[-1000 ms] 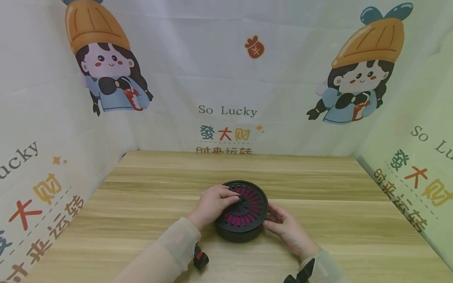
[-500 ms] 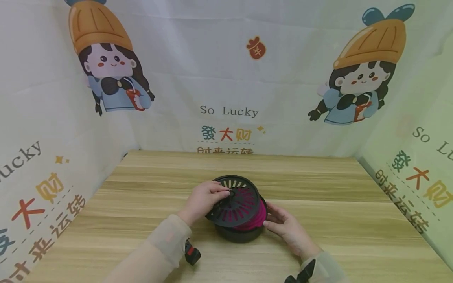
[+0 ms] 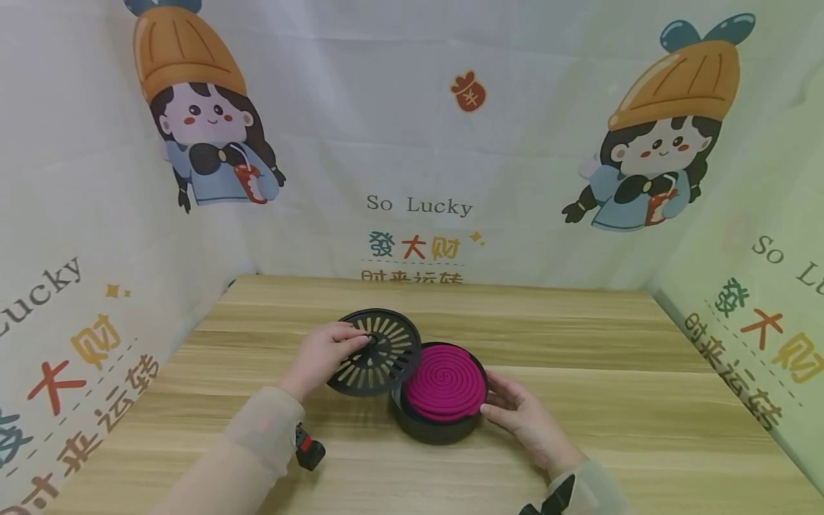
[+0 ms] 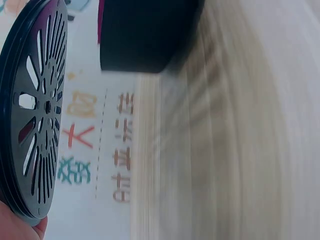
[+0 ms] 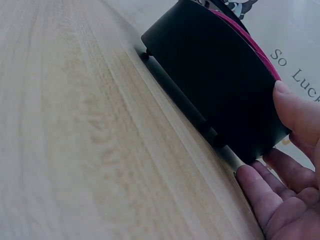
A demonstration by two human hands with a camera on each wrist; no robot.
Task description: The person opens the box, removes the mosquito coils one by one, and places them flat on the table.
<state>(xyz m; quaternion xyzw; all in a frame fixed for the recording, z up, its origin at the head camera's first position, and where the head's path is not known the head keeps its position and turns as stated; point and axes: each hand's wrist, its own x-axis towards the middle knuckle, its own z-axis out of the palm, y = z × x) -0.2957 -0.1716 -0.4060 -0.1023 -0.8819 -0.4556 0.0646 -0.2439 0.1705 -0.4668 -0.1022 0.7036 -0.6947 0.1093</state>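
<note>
Pinching the small knob at the centre of a black slotted lid (image 3: 375, 352), the left hand (image 3: 320, 355) holds that lid tilted and clear of the table, its thumb and fingertips closed together on the knob while the lid's far rim stands higher than the near one. In the left wrist view the lid (image 4: 34, 115) shows edge-on, its radial slots letting light through, with a bit of the palm just under its lower rim. Just beyond the lid's right edge, on the side away from those fingers, sits a round black holder (image 3: 438, 423) on the wooden table (image 3: 579, 400), and a magenta spiral coil (image 3: 444, 382) lies flat in its open top, fully uncovered. The lid's lower edge overlaps the holder's left rim in the head view; whether the two touch cannot be told. The right hand (image 3: 524, 418) rests against the holder's right wall with its fingers nearly straight and slightly spread, the thumb high near the rim and the other fingertips low by the base, as the right wrist view shows on the holder (image 5: 215, 90) with the hand (image 5: 285, 190) cupping its side. A printed cloth backdrop (image 3: 418, 207) stands behind the table.
</note>
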